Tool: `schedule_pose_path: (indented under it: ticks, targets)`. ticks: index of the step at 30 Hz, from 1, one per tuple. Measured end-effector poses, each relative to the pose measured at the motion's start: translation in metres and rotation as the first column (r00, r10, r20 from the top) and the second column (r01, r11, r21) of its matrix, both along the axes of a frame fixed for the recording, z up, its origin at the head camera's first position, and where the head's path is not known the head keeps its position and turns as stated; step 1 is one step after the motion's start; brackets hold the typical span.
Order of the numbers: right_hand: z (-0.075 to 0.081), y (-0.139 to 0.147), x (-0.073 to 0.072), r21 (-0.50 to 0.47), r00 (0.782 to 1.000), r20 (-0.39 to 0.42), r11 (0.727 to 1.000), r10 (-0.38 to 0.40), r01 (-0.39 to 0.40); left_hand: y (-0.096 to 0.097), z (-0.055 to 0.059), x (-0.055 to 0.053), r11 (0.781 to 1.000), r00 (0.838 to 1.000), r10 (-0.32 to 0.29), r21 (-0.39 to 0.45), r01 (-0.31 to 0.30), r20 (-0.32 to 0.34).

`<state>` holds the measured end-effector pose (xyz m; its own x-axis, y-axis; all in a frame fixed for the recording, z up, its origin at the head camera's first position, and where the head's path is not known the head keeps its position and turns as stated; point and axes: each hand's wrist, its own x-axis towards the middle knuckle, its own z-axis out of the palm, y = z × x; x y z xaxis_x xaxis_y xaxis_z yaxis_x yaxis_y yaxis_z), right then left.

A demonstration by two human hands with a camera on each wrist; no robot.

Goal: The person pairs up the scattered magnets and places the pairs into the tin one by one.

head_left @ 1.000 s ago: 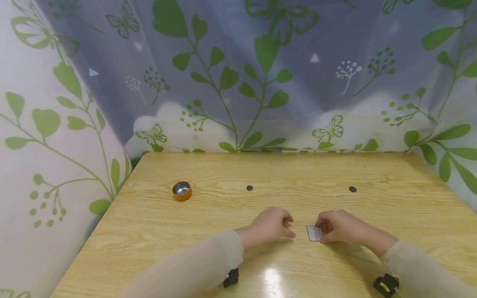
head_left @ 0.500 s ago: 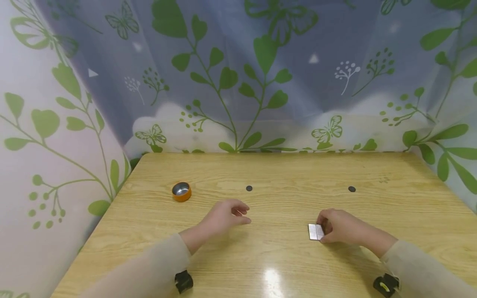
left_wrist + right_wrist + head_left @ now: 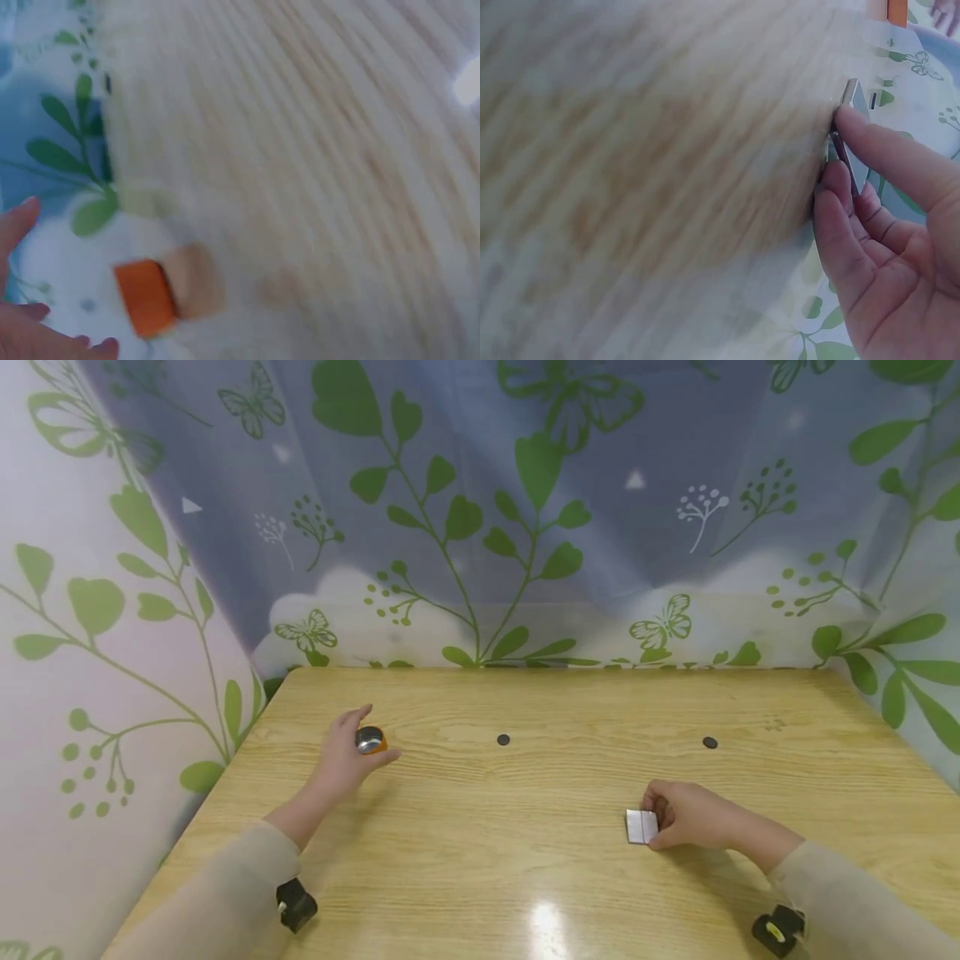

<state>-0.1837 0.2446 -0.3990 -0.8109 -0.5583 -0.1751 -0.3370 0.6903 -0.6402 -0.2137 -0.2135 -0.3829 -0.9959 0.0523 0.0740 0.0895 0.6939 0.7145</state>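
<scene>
An orange bowl (image 3: 371,742) with a shiny metal inside stands on the table at the left. My left hand (image 3: 347,756) reaches around it with thumb and fingers spread; in the left wrist view a gap shows between the fingertips (image 3: 105,348) and the bowl's orange side (image 3: 146,298). Toward the right, my right hand (image 3: 693,817) pinches the edges of a small flat silvery square (image 3: 641,827) with a dark line across its middle. From the right wrist, the thin square (image 3: 853,127) appears between thumb and fingers, close to the tabletop.
Two small black discs lie farther back on the wooden table (image 3: 465,860), one disc (image 3: 503,740) near the middle and another disc (image 3: 709,742) at the right. A leaf-patterned curtain (image 3: 480,527) rises behind the table's far edge.
My left hand has swung left, from beside the silvery square over to the orange bowl. My right hand stays nearly where it was, still pinching the square.
</scene>
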Motion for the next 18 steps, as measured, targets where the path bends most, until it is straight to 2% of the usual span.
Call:
schedule_pose_path:
  ticks: [4, 7, 11, 18]
  targets:
    - [0.001, 0.0, -0.001, -0.003, 1.0, 0.006, 1.0, 0.002, -0.002, -0.017, -0.009, -0.009, 0.999, 0.987, 0.046, 0.008, -0.048, 0.156]
    - [0.001, 0.001, -0.002, -0.007, 1.0, 0.01, 1.0, 0.007, -0.007, -0.023, -0.018, -0.015, 0.998, 0.974, 0.054, 0.028, -0.061, 0.222]
    - [0.002, 0.001, -0.002, 0.003, 1.0, 0.028, 1.0, 0.002, -0.002, -0.022, -0.024, -0.024, 0.997, 0.969, 0.061, 0.026, -0.069, 0.239]
    - [0.004, 0.001, 0.0, 0.029, 1.0, 0.017, 1.0, 0.012, -0.012, -0.008, -0.025, -0.033, 0.999, 0.972, 0.053, -0.022, -0.049, 0.228]
